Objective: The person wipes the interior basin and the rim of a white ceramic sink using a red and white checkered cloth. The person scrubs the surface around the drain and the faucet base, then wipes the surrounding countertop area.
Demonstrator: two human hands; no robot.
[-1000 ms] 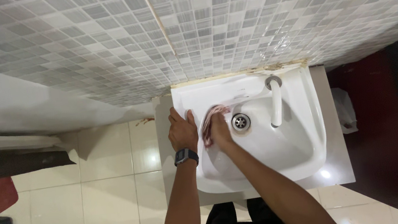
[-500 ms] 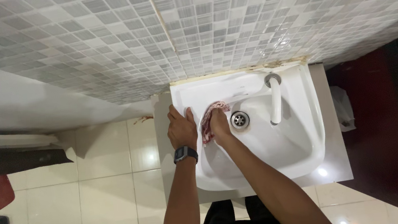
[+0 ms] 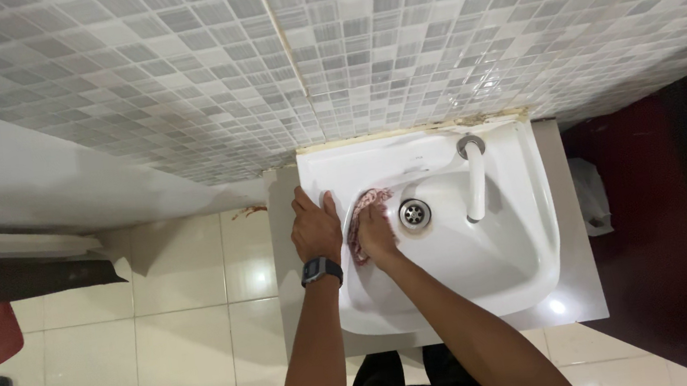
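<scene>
A white wall-mounted sink [image 3: 511, 277] fills the middle of the view, with a round metal drain [image 3: 414, 212] and a white tap [image 3: 475, 181]. My left hand [image 3: 315, 227], a dark watch on its wrist, rests flat on the sink's left rim with fingers spread. My right hand [image 3: 377, 234] presses a pinkish-red patterned cloth [image 3: 363, 206] against the inner left wall of the basin, just left of the drain. Part of the cloth is hidden under my fingers.
A grey mosaic tile wall [image 3: 395, 47] rises behind the sink. Glossy cream floor tiles [image 3: 196, 342] lie to the left. A white plastic bag [image 3: 595, 193] hangs right of the sink, beside a dark red surface [image 3: 653, 225].
My right hand with the cloth has slid slightly down and to the left along the basin wall. The left hand stays on the rim.
</scene>
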